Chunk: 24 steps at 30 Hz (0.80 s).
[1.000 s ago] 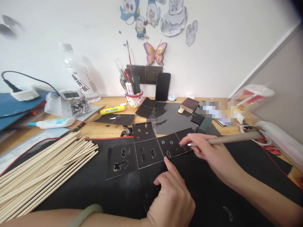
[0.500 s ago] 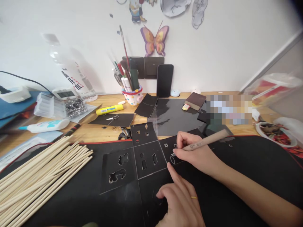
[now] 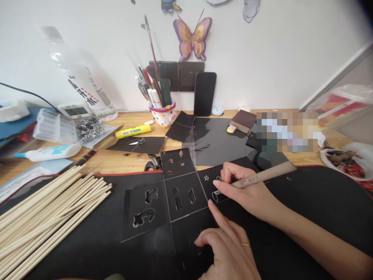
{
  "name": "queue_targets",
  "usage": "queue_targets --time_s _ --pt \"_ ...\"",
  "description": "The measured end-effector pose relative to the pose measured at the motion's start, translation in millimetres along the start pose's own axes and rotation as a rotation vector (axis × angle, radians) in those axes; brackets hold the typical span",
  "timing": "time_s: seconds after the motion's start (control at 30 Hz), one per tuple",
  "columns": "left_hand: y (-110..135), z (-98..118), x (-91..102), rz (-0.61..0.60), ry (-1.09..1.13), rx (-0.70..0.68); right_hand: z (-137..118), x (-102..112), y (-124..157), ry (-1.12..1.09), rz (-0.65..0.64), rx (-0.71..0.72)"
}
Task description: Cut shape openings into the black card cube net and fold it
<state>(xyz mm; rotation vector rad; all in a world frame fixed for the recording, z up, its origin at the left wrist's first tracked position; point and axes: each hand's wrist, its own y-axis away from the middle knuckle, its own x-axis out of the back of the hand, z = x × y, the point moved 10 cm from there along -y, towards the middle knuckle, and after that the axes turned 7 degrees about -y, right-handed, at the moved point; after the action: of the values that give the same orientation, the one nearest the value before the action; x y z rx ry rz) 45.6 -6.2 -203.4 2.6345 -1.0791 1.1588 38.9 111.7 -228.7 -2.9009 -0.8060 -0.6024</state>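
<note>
On the black mat [image 3: 305,202], near its middle, lies the cross-shaped black card [image 3: 180,210] with cut-out shapes. Right hand [image 3: 244,190] grasps the craft knife [image 3: 262,175] pen-fashion, its tip apparently at an oval cut-out, though too small to confirm. Left hand [image 3: 227,249] grips nothing and its index fingertip presses the card just below. Wooden sticks [image 3: 49,210] lie well apart at left.

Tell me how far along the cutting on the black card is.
Done: on the card, cutouts show in the left panel, middle and top panel, plus a star on the right. In hand: the right hand holds the knife, tip at an oval; the left hand presses the bottom panel. Left: that panel shows only faint marks, likely uncut.
</note>
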Motion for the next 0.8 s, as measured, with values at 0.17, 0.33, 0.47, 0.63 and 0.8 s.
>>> queue_targets --time_s 0.17,0.33,0.47,0.63,0.8 --pt "-1 0 1.2 0.021 0.01 -0.022 3 0 -2 0.021 -0.012 -0.058" --pt "-3 -4 3.1 0.05 -0.002 -0.025 1 2 -2 0.029 -0.004 -0.051" --pt "-5 -5 4.1 0.054 0.03 -0.025 -4 3 -2 0.029 0.024 -0.007" --pt "-2 3 -1.5 0.035 0.034 -0.041 -10 0 -2 0.024 0.023 0.024" --pt "4 17 -9.5 0.072 0.003 -0.056 -8 -1 -2 0.018 0.004 0.043"
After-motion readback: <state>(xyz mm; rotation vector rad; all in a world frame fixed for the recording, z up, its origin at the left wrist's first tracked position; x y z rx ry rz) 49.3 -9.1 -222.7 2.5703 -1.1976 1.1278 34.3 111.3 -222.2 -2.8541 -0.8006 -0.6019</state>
